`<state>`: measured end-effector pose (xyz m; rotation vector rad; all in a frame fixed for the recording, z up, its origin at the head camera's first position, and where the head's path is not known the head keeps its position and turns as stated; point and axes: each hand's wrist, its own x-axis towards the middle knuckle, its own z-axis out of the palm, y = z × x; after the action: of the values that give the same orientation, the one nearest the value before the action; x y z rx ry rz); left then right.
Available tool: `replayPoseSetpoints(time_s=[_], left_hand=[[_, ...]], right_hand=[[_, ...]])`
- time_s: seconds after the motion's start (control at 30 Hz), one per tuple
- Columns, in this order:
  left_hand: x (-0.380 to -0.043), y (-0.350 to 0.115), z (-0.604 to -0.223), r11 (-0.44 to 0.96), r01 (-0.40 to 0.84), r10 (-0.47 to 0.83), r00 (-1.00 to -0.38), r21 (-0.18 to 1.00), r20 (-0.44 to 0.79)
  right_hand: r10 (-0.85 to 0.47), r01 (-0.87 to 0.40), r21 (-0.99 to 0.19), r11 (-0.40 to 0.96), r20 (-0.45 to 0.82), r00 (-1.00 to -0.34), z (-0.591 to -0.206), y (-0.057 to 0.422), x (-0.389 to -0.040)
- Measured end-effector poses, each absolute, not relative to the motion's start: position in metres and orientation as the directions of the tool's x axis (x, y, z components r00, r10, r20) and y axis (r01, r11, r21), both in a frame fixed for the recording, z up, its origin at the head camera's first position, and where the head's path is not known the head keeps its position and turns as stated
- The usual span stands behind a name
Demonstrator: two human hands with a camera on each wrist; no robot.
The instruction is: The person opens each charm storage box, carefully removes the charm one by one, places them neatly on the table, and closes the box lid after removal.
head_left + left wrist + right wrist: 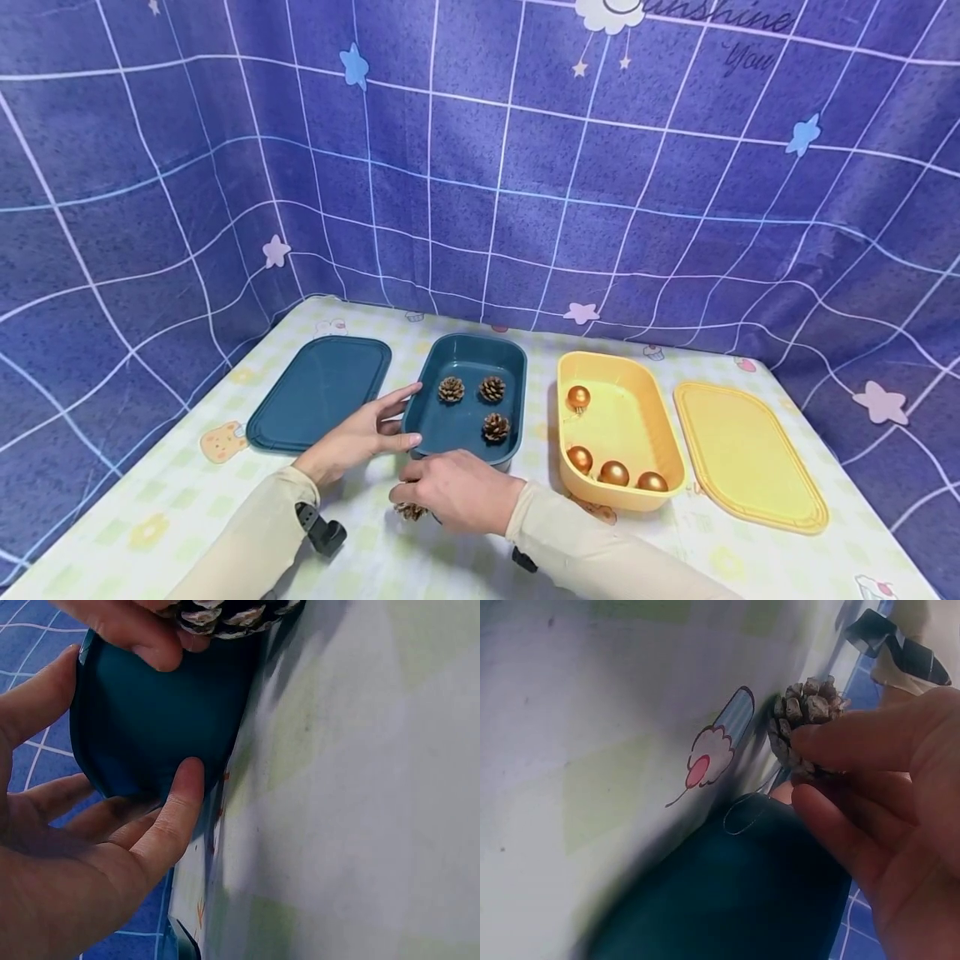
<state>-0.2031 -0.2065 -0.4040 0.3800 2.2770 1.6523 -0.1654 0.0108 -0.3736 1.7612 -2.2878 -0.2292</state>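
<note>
My right hand [459,493] pinches a brown pine cone [802,724] between thumb and fingers, in front of the near wall of a dark teal box [467,425]. In the head view most of that cone is hidden behind the hand. A thin loop of thread [746,817] shows close to it in the right wrist view. At the box's near left corner, my left hand [360,435] rests against the wall with its fingers spread and fairly straight. Inside the box lie three pine cones, one near the left wall [451,390] and two toward the right [496,427].
A flat teal lid [322,392] lies left of the box. On the right stands a yellow box [622,417] holding several shiny copper-coloured balls [613,473], with a yellow lid [750,454] beside it. A blue grid-patterned curtain [480,167] hangs behind the table.
</note>
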Motion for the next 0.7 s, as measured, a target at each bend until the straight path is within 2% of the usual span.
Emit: replayPoseSetpoints(time_s=[0.3,0.7], left_hand=[[-0.2012,-0.2056,-0.4016,0.282,0.022,0.392,-0.915,0.959,-0.094],[-0.2017,-0.2060,-0.4017,0.280,0.009,0.387,-0.916,0.960,-0.104]], right_hand=[[-0.963,-0.934,0.238,0.267,0.099,-0.250,-0.3758,0.0120,-0.1649],[-0.958,-0.923,0.260,0.285,0.117,-0.263,-0.3736,0.0136,-0.1624]])
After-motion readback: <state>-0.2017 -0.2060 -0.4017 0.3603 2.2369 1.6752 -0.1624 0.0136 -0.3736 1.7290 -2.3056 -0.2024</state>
